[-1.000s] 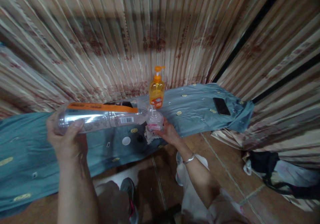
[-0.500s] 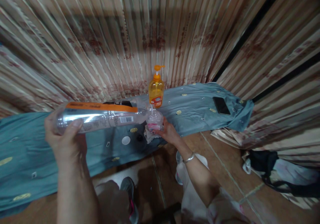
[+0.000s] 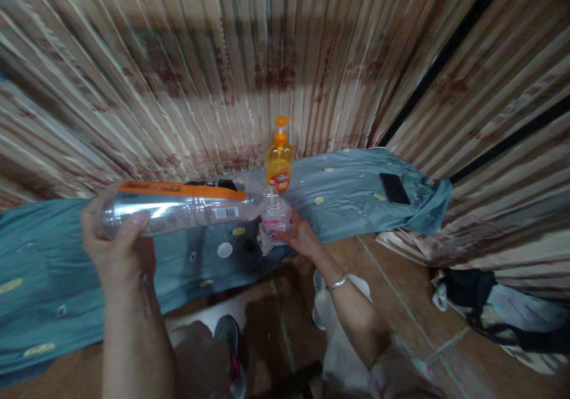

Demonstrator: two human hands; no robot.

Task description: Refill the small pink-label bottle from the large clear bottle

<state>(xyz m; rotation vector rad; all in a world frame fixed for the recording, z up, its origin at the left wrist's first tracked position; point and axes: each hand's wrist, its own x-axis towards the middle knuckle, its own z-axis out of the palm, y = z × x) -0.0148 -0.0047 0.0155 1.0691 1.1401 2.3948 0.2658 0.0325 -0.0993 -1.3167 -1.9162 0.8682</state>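
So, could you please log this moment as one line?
left hand: holds big bottle sideways | right hand: holds small bottle | mouths: meeting | behind: pump bottle

No label on the large bottle (image 3: 178, 209) is legible.

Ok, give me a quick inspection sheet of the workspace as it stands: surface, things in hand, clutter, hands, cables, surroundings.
Surface: blue cloth with small gold motifs covers a low ledge.
Things in hand: large clear bottle with an orange label lies on its side, its mouth at the top of the small clear bottle, which stands upright.
Clutter: orange pump bottle upright at the back; black phone flat on the cloth; white cap and a small black cap near the bottles.
Hands: left hand grips the large bottle's base; right hand holds the small bottle.
Cables: nothing seen.
Surroundings: striped curtain behind; bag on the tiled floor, right.
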